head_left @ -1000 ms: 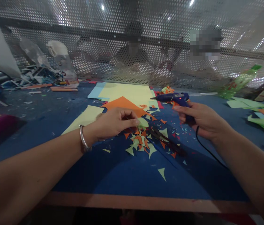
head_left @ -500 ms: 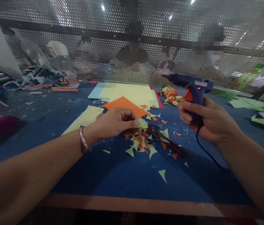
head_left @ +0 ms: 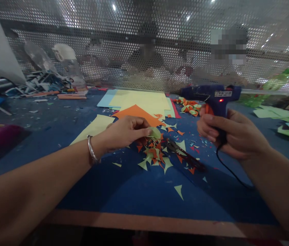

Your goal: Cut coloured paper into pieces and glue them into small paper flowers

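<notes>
Blue glue gun (head_left: 222,95) sits in the right grip (head_left: 233,135), which we record as clamped around its handle, fingers curled at the front by the orange trigger (head_left: 208,109). We note a red light (head_left: 220,100) lit on its side. The front end points leftward, raised above the tabletop (head_left: 123,194). A black cable (head_left: 230,169) leaves the base of the handle and trails down beside the right wrist.

Left grip (head_left: 129,132): thumb and fingers together, clamped on a pale green paper piece (head_left: 155,133). We find the piece at the fingertips, projecting to the right of the thumb, just over a heap of orange and pale green offcuts (head_left: 156,158). Piece and glue gun are well apart, the gun higher and to the right. Whether anything else is pinched behind the thumb, we cannot tell.

Dark scissors (head_left: 185,155) lie between the two grips, among the offcuts. Beyond the left grip we see an orange sheet (head_left: 136,112) overlapping yellow sheets (head_left: 139,99); to their right, a pile of orange and green cut pieces (head_left: 192,108). A silver bracelet (head_left: 90,148) circles the left wrist.
</notes>
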Tool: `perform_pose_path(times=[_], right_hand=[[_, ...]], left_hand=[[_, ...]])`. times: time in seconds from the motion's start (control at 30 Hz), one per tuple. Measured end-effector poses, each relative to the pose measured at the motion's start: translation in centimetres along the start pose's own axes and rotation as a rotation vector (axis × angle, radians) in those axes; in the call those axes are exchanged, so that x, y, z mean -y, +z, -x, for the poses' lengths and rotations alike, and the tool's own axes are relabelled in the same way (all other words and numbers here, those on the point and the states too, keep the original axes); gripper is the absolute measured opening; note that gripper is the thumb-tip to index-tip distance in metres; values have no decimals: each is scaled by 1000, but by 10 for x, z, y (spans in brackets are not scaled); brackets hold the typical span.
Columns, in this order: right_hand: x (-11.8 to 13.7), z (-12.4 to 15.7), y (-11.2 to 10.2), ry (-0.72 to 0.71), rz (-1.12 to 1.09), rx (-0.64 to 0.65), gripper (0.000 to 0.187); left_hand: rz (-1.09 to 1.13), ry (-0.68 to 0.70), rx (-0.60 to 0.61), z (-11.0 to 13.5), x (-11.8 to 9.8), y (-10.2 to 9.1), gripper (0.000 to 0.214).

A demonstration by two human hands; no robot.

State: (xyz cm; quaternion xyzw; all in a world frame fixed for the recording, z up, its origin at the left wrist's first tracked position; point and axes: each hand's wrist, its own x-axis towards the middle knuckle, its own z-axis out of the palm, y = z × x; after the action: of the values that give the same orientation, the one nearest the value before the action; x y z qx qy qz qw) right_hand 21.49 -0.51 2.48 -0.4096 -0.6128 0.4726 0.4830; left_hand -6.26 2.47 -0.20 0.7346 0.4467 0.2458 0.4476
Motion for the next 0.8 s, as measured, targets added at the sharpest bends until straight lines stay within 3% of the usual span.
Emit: perform_pose_path(times=[0.43,0.63,0.8], right_hand=[[-3,-1,-8,-70,751,92,50],[-6,-3,-3,-113,898,108,43],[-9,-3,-1,-60,959,140,53]], left_hand=[[-92,50,-80,-4,3,-2,16],[-147,49,-89,-5,4,-3,13],[-176,31,-73,-4,2,-3,13]])
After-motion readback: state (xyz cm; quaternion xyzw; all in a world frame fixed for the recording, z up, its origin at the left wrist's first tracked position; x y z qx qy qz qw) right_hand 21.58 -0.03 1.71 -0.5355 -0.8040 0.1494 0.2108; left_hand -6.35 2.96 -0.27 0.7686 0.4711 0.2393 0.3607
